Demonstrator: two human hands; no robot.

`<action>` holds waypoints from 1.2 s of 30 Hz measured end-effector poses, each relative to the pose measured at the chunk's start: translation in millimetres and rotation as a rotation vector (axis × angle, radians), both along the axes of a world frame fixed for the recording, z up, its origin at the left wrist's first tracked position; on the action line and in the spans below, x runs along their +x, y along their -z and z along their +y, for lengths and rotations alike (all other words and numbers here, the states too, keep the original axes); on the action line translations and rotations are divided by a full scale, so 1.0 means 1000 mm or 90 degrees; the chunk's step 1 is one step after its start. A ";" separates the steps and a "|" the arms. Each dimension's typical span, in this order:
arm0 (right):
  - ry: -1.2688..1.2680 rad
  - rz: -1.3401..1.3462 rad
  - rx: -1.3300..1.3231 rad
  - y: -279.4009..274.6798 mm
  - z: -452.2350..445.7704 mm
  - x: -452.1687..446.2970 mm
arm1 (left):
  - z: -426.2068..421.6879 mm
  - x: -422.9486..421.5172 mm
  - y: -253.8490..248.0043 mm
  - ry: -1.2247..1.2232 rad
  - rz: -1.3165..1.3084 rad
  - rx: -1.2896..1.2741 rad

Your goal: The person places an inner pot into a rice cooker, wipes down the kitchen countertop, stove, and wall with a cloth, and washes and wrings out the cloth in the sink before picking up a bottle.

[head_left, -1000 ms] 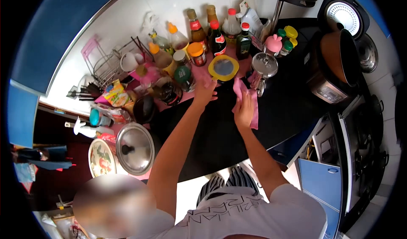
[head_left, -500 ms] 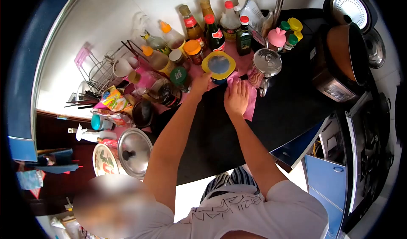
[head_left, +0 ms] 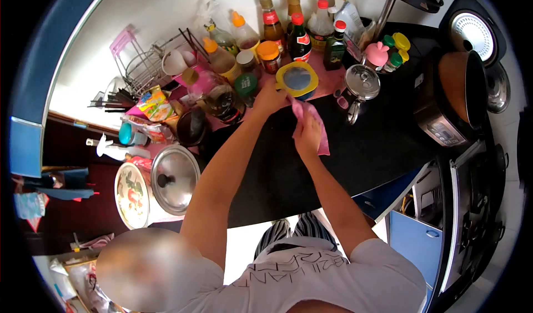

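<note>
My right hand (head_left: 308, 134) is closed around a pink cloth (head_left: 318, 117) over the black counter. The cloth hangs in a narrow fold, and its upper end reaches the fingertips of my left hand (head_left: 270, 99). Those fingers are curled and seem to pinch that corner, beside the near left edge of a round container with a yellow-rimmed lid (head_left: 297, 79). Left of this hand stands a jar with a dark green lid (head_left: 246, 84). A steel pot with a glass lid (head_left: 362, 82) sits to the right of the cloth.
Several sauce bottles (head_left: 300, 41) line the wall, with an orange-lidded jar (head_left: 269, 56) before them. A rice cooker (head_left: 444, 121) stands open at the right. At the left are a wire rack (head_left: 145, 66), a spray bottle (head_left: 119, 148) and a pot lid (head_left: 176, 177). Below, a drawer is pulled out.
My right hand has gathered the cloth, which lay flatter under the palm, and drawn it away from the steel pot toward my left hand. The whole view has shifted slightly.
</note>
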State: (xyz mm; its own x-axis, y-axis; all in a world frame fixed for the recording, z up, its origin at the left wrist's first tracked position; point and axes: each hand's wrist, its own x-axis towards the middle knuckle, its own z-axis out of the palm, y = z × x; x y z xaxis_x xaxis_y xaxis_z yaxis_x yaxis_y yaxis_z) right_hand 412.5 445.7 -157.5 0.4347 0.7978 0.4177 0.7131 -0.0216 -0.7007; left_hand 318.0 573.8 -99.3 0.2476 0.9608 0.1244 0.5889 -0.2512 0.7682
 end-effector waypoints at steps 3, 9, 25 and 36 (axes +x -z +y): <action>0.050 -0.078 0.060 -0.015 0.008 -0.013 | -0.051 -0.020 -0.061 0.024 0.096 0.036; -0.128 -0.194 0.046 -0.007 0.018 -0.030 | -0.124 -0.098 -0.038 -0.050 -0.013 -0.029; -0.528 0.029 -0.028 -0.016 0.010 -0.110 | -0.276 -0.144 -0.037 -0.204 -0.252 -0.235; -0.483 0.503 -0.129 -0.046 -0.033 -0.052 | -0.337 -0.177 -0.042 -0.360 -0.321 -0.251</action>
